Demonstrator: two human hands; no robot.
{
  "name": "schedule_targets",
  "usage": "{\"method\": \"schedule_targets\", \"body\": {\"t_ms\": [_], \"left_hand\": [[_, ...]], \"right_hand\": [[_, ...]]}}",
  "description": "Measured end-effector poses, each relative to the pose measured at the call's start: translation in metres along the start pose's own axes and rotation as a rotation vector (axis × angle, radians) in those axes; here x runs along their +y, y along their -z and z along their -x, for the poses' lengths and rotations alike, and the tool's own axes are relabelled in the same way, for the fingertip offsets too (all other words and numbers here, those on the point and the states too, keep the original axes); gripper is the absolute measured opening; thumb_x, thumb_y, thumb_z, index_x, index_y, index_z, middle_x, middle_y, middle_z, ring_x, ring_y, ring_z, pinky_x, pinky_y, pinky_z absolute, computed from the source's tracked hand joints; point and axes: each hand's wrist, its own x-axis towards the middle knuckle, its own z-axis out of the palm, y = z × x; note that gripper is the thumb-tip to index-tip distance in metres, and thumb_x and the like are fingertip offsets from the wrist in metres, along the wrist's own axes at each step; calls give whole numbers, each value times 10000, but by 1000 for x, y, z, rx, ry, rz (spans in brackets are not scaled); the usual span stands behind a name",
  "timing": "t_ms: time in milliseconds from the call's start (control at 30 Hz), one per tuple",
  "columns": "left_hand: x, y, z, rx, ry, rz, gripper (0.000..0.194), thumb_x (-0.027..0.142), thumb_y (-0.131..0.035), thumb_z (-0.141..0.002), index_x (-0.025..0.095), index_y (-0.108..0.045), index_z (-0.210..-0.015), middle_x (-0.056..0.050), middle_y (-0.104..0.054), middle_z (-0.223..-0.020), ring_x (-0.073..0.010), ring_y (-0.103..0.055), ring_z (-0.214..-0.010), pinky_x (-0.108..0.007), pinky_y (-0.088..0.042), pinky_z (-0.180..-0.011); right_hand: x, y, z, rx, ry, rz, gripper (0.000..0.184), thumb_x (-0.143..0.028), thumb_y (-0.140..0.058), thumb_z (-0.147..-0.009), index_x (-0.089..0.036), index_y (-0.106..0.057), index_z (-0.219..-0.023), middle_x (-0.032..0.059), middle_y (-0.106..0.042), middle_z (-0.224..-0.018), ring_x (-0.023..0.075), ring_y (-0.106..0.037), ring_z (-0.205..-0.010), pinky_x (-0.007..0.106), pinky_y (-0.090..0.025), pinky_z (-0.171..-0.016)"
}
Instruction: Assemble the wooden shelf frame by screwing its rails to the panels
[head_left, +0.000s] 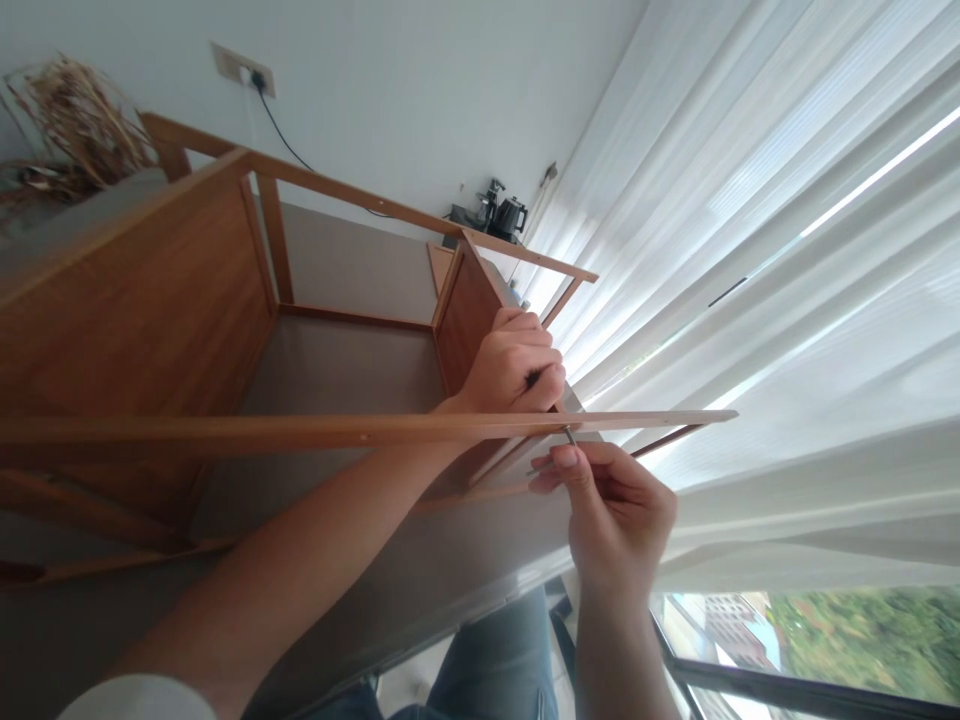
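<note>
My left hand point(514, 365) is closed around a small dark object point(533, 378), mostly hidden by the fingers, just behind a long wooden rail point(300, 432). My right hand point(615, 510) pinches a slim metal tool point(569, 435) between thumb and fingers. Its tip sits at the rail's underside, and the contact point is hard to see. The rail belongs to an open wooden cabinet frame point(127, 300) with grey backing boards point(352, 360). The whole view is tilted sideways.
A sheer white curtain point(750, 250) hangs close on the right, above a window point(810, 640) showing trees and a building. A black kettle point(510, 218) stands beyond the frame. Dried plants point(75, 130) lie at the far left, and a wall socket point(242, 70) has a black cable.
</note>
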Motion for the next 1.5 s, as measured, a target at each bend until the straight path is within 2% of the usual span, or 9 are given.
{"method": "schedule_targets", "body": {"t_ms": [267,500,667,800,900,1067,1267,1367,1500], "left_hand": [[-2,1,1,-10,-14,-15,396,237,-372,-930,212,-308,-540,12,-384,-518,-166,-398,-633,-406,-377,-791],[-3,2,3,-14,-18,19,401,221,-397,-942,205,-351,-543,19,-393,-537,-161,-413,-655,-404,-382,-835],[0,3,2,-23,1,8,406,220,-384,-935,205,-306,-537,18,-366,-520,-162,-392,-632,-405,-377,-804],[1,3,0,-25,-1,3,395,208,-383,-923,204,-295,-539,20,-355,-519,-159,-382,-623,-405,-372,-793],[0,3,0,-30,-7,-4,389,212,-376,-922,209,-298,-540,16,-377,-512,-164,-398,-627,-407,-379,-804],[-1,2,1,-15,-20,23,378,209,-384,-914,209,-331,-539,17,-430,-506,-157,-423,-617,-398,-388,-807],[0,2,1,-32,-3,25,389,224,-379,-919,210,-330,-533,15,-437,-507,-164,-423,-625,-400,-385,-824],[-1,3,0,-30,-10,26,390,222,-384,-918,213,-325,-532,16,-441,-504,-164,-424,-618,-399,-388,-818],[-2,4,0,-33,-50,25,380,186,-403,-909,212,-374,-531,16,-478,-525,-165,-447,-630,-397,-377,-802]], "right_hand": [[-4,-11,2,-193,-423,-566,306,-461,-794,-864,-169,-754,-780,75,-800,-735,215,-764,-560,293,-648,-520],[-4,-23,8,-134,-642,-810,370,-533,-833,-809,-181,-727,-852,70,-809,-770,194,-803,-709,206,-637,-563],[2,-26,13,110,-333,-497,331,-401,-849,-825,-209,-581,-863,11,-779,-680,204,-752,-510,236,-606,-440],[3,-28,17,232,-12,-201,173,-261,-805,-869,-185,-684,-967,11,-794,-720,196,-755,-516,250,-636,-491],[3,-22,17,191,175,-12,59,-199,-781,-878,-180,-759,-929,33,-814,-786,203,-796,-646,245,-664,-587],[0,-1,11,-36,434,186,311,-118,-786,-840,-239,-745,-1123,24,-826,-974,200,-810,-815,279,-677,-742],[-9,13,-5,-42,688,451,298,-132,-856,-797,-294,-770,-1032,-9,-808,-858,191,-762,-684,294,-625,-625],[-15,10,-13,11,722,498,217,-141,-839,-809,-282,-761,-955,-21,-769,-760,152,-702,-584,268,-571,-560],[-18,3,-18,55,458,265,287,-176,-755,-889,-255,-679,-1154,-38,-710,-687,127,-654,-519,251,-540,-518]]}}
